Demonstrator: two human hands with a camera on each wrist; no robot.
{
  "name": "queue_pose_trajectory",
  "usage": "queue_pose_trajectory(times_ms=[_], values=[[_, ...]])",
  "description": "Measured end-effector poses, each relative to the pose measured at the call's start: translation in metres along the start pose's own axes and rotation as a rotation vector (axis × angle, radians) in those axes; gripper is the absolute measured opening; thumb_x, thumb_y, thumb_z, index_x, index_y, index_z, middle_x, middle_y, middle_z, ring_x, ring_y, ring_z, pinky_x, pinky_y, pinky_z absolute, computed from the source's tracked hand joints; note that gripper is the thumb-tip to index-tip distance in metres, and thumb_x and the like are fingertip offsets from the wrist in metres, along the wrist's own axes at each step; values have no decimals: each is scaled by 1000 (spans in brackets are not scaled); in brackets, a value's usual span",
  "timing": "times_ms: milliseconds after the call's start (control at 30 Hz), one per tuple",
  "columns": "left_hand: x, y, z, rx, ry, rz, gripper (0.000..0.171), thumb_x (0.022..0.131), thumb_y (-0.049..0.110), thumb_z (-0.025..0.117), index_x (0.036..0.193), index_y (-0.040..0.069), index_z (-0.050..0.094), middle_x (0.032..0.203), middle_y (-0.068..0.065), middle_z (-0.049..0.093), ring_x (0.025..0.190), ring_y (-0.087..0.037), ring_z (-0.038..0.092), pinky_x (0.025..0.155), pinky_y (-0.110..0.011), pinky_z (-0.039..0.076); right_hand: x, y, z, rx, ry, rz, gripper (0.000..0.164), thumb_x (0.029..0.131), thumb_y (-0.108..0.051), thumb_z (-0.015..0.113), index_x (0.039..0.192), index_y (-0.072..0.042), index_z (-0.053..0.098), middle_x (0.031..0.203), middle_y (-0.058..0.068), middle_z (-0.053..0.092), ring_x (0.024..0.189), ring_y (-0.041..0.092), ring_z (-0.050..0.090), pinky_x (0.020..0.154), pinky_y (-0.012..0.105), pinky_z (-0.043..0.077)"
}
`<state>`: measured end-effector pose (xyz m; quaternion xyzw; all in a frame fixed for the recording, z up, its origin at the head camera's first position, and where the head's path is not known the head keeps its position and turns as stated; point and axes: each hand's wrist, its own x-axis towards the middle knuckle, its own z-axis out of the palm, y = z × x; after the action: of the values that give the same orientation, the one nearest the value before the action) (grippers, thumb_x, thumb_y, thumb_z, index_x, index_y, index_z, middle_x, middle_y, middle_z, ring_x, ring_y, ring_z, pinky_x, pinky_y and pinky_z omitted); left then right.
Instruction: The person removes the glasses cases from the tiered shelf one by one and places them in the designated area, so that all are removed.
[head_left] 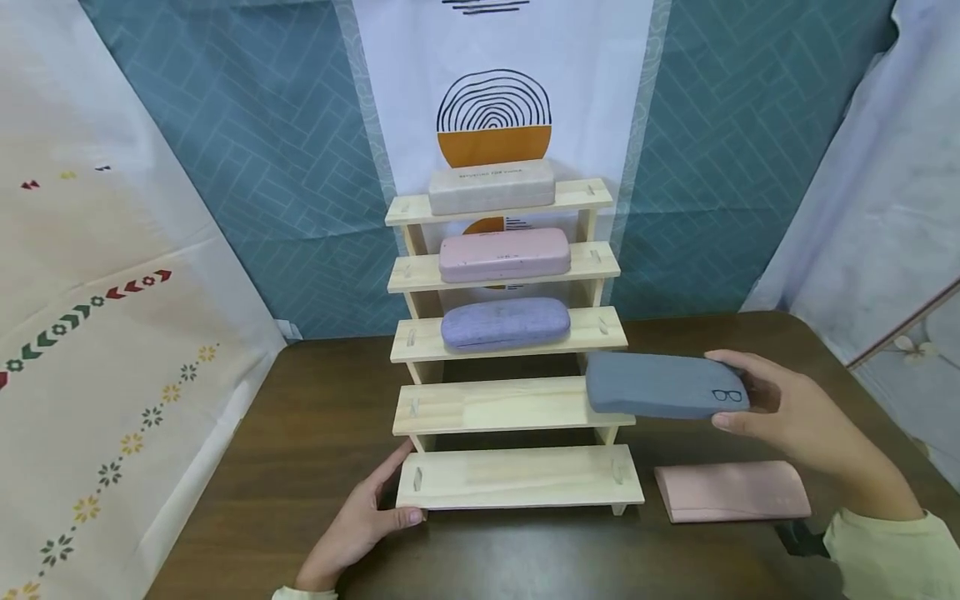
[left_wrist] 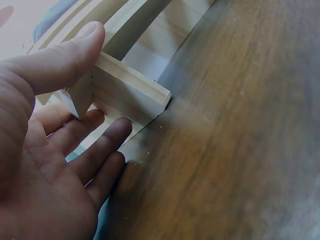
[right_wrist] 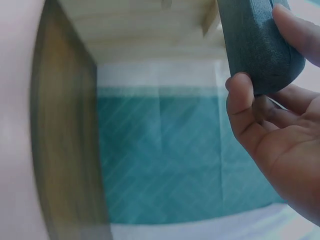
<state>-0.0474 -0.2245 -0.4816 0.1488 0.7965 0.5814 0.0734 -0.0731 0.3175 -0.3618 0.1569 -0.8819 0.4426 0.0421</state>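
Note:
My right hand [head_left: 772,400] grips one end of a blue-grey glasses case [head_left: 652,385] with a small glasses print. The case's far end overlaps the right end of the second shelf from the bottom in the head view. In the right wrist view, thumb and fingers pinch the rounded end of the case [right_wrist: 262,45]. A stepped wooden display rack [head_left: 517,479] stands in the middle of the table. At its lower left corner, my left hand [head_left: 360,521] holds the bottom shelf, thumb at the front edge and fingers round the side.
On the upper shelves sit a purple case [head_left: 506,323], a pink case [head_left: 504,254] and a pale grey case [head_left: 491,187], one per shelf. A folded pink case [head_left: 733,492] lies on the brown table [head_left: 315,417], right of the rack. Patterned cloths [head_left: 300,167] hang behind.

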Motion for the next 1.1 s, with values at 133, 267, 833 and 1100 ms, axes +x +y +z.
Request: queue_pose_trajectory(times_ms=[133, 267, 833, 1100], values=[[1, 1, -1, 2, 7, -9, 95, 78, 12, 86, 158, 20, 36, 161, -4, 32, 145, -9, 26, 106, -13, 22, -8, 17, -12, -47, -9, -2, 72, 85, -7, 82, 149, -12, 49, 128, -8, 58, 109, -6, 56, 75, 19, 52], [0, 0, 0, 19, 21, -54, 96, 78, 15, 87, 158, 21, 36, 161, -3, 32, 146, -14, 24, 106, -14, 22, -11, 36, -20, -116, -24, 22, 74, 86, -10, 82, 150, -12, 47, 134, 1, 55, 112, -14, 48, 76, 15, 49], [-2, 0, 2, 22, 22, -68, 96, 78, 15, 87, 158, 21, 36, 162, -2, 30, 148, -26, 19, 105, -12, 21, -16, 83, -31, -248, -118, 94, 78, 83, -20, 85, 148, -2, 45, 142, 30, 48, 119, 49, 52, 75, 13, 43], [0, 4, 1, 10, 20, -82, 96, 78, 15, 87, 159, 20, 36, 162, -1, 30, 148, -22, 20, 105, -11, 21, -15, 92, -26, -209, -186, 145, 76, 85, -17, 82, 147, 3, 43, 122, 18, 63, 95, 7, 57, 71, 26, 49]])
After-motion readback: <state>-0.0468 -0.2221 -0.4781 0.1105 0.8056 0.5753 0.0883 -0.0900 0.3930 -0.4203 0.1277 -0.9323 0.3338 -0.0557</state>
